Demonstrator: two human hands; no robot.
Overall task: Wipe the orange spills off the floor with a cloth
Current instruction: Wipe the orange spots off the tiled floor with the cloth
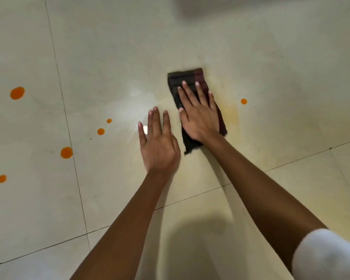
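Right hand (200, 116) pressed flat on a folded dark cloth (182, 81), fingers (187, 91) spread and extended rather than curled: no grip, just palm weight, probably to keep broad contact for scrubbing. Cloth lying on the tiled floor (271, 57) near the middle of the view, over a faint yellowish smear (230, 114), likely residue of a spill half wiped. Left hand (160, 146) just beside it, also open and flat on bare tile, holding nothing, apparently as a brace for a leaning body. One small orange drop (243, 101) close to the cloth's right. Several larger orange spots (17, 93) well apart on the left, across a grout line (69, 128), untouched. Judging by these, much wiping left; nearest drop the natural next target, then a shift leftward.
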